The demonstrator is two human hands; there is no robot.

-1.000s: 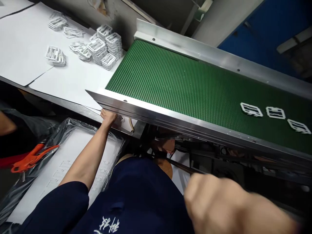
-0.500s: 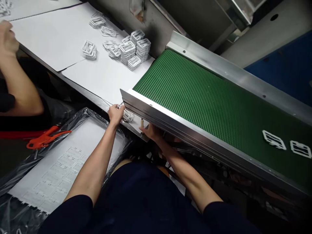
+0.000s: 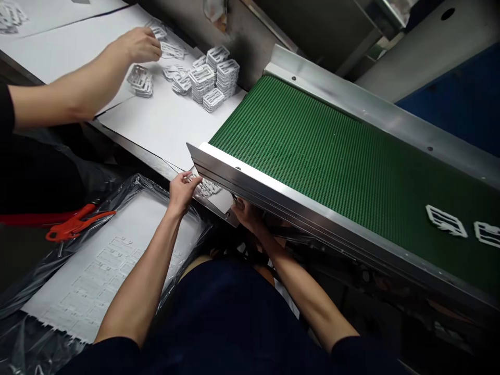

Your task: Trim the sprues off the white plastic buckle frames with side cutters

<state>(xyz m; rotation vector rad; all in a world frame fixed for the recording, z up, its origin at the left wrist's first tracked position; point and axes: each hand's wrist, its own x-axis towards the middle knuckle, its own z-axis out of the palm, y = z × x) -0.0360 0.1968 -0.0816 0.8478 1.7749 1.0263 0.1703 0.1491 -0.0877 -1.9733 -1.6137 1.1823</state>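
1. White sheet [image 3: 94,281], one, with cut outlines; lay in clear plastic, an orange-red tool [image 3: 72,226] beside it.
2. Right hand [image 3: 245,213], fingers curled at the table corner, partly behind the conveyor wall [image 3: 273,203]; its grip could not be told.
3. Left hand [image 3: 183,192], thumb and fingers bent at the cut-outs' edge, apart from the right; whether it pinched one could not be told.
4. White cut-outs [image 3: 209,188], a loose heap on the table's near edge, between the hands. Judged light, thin, fairly stiff; slender bars likely fragile. Best hold: outer rim.
5. Green belt [image 3: 312,156], beyond the wall, bearing similar pieces [image 3: 446,221].
6. Stacks [image 3: 202,83], several, farther up the table; a co-worker's hand [image 3: 144,45] above neighbouring piles.
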